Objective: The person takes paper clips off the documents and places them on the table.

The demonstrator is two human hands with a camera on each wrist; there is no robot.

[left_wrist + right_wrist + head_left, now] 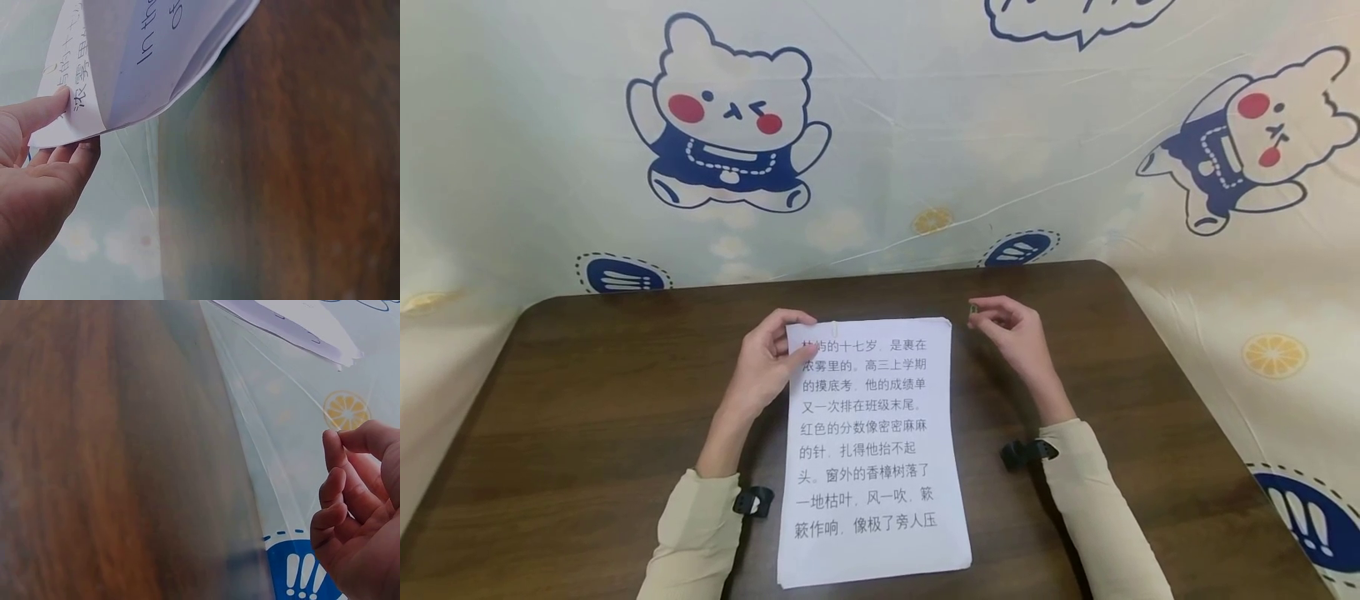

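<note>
Gripping the far left corner of a stack of printed sheets (868, 475), the left hand (765, 364) had its thumb on the top page and its fingers underneath. I saw the stack lying near the middle of the dark wooden worktop (587, 442), large Chinese characters facing up, with a pale paper clip (834, 329) at its far edge, near that hand. Through the left wrist camera I made out bent paper and English words. The right hand (1013, 332) pinched a tiny yellowish item (973, 308) between thumb and index finger, just right of the stack's far right corner; it was too small for me to identify. Behind the worktop hung a cloth (895, 142) printed with cartoon bears.
</note>
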